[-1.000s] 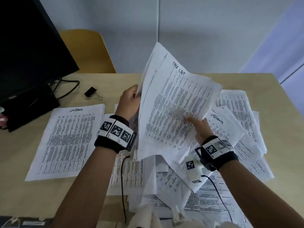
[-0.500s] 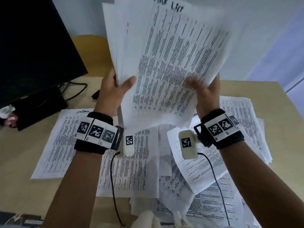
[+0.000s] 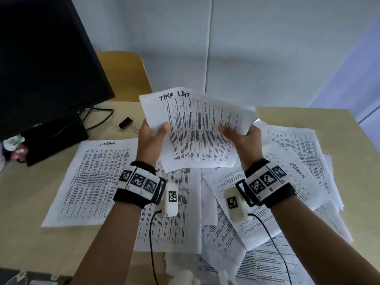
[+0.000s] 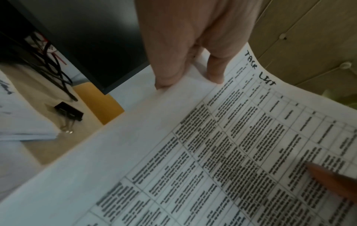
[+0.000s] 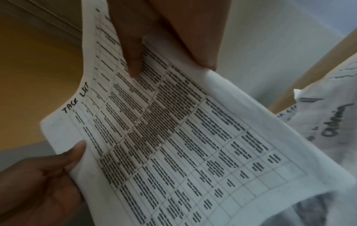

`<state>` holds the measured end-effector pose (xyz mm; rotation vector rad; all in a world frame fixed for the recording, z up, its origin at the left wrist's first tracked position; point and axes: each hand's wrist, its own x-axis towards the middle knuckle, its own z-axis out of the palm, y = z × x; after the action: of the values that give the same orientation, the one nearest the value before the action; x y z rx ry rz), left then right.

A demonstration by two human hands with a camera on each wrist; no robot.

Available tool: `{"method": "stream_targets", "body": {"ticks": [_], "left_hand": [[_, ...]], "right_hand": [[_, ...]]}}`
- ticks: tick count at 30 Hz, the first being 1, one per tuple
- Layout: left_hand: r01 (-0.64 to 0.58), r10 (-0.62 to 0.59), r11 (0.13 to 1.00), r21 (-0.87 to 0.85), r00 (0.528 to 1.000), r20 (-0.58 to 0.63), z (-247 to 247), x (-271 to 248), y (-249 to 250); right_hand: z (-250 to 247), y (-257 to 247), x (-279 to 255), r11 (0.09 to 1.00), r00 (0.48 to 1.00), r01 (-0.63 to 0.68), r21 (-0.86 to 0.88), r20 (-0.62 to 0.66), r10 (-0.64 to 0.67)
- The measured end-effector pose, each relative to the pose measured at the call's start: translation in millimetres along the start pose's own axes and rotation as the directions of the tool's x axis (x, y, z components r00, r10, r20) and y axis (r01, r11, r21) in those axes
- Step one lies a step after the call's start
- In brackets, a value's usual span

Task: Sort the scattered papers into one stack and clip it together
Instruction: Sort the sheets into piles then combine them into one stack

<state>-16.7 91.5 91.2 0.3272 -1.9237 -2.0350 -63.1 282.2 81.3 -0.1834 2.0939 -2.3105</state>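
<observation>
I hold a bundle of printed sheets [image 3: 197, 132] headed "TASK LIST" above the desk, between both hands. My left hand [image 3: 153, 134] grips its left edge, thumb on top and fingers behind. My right hand [image 3: 239, 133] grips the right edge the same way. The wrist views show the same bundle [image 4: 222, 145] [image 5: 173, 137] pinched at the edges by the left hand [image 4: 193, 68] and the right hand [image 5: 164, 50]. Several more printed sheets [image 3: 287, 171] lie scattered on the desk below. A black binder clip [image 3: 126, 124] [image 4: 68, 112] lies at the back left.
A neat pile of sheets headed "admin" [image 3: 92, 179] lies at the left of the wooden desk [image 3: 24, 202]. A black monitor [image 3: 45, 64] with its stand and cables fills the back left. A yellow chair [image 3: 121, 73] stands behind the desk.
The bundle was raised high towards the camera half a second ago; it has now come down and away, with both hands at its side edges.
</observation>
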Motion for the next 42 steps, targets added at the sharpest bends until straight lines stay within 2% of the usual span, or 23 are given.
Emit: {"method": "stream_targets", "body": {"ticks": [3, 6, 9, 12, 15, 19, 23, 26, 29, 33, 39, 42], "left_hand": [[-0.072, 0.069, 0.996, -0.054, 0.996, -0.051, -2, 5, 10], [-0.084, 0.081, 0.996, -0.032, 0.993, -0.083, -9, 10, 16], [0.015, -0.013, 0.999, 0.041, 0.998, -0.065, -10, 6, 4], [0.157, -0.150, 0.975, 0.158, 0.987, -0.052, -7, -5, -19], [0.223, -0.205, 0.956, 0.192, 0.973, -0.108, -14, -7, -31], [0.171, -0.132, 0.957, 0.235, 0.976, -0.172, -31, 2, -14], [0.090, -0.023, 0.972, 0.218, 0.956, -0.292, -65, 22, 12], [0.106, -0.004, 0.957, 0.270, 0.936, -0.352, -102, 37, 20], [0.206, -0.037, 0.900, 0.385, 0.915, -0.402, -143, 49, 12], [0.350, -0.088, 0.789, 0.506, 0.878, -0.470, -200, 56, -6], [0.487, -0.233, 0.645, 0.590, 0.860, -0.454, -255, 48, -37], [0.557, -0.339, 0.574, 0.601, 0.829, -0.444, -271, 47, -60]], "right_hand": [[2, -12, 5, 0.998, 0.999, 0.051, 0.022, -0.017, -0.051], [2, -20, 9, 0.996, 0.996, 0.085, 0.028, -0.001, -0.085], [2, -7, 6, 1.000, 1.000, -0.014, -0.016, 0.013, 0.014], [2, 17, -2, 0.982, 0.993, -0.119, -0.144, -0.003, 0.120], [7, 24, -8, 0.970, 0.989, -0.144, -0.197, -0.044, 0.138], [21, 21, -5, 0.968, 0.995, -0.099, -0.229, -0.052, 0.089], [52, 30, -9, 0.938, 0.996, -0.058, -0.341, 0.038, 0.075], [83, 37, -15, 0.899, 0.992, -0.036, -0.437, 0.093, 0.085], [116, 47, -24, 0.847, 0.973, -0.045, -0.529, 0.168, 0.157], [160, 65, -36, 0.764, 0.925, -0.115, -0.635, 0.213, 0.316], [210, 98, -62, 0.673, 0.810, -0.221, -0.706, 0.252, 0.530], [222, 114, -71, 0.629, 0.794, -0.226, -0.743, 0.234, 0.561]]}}
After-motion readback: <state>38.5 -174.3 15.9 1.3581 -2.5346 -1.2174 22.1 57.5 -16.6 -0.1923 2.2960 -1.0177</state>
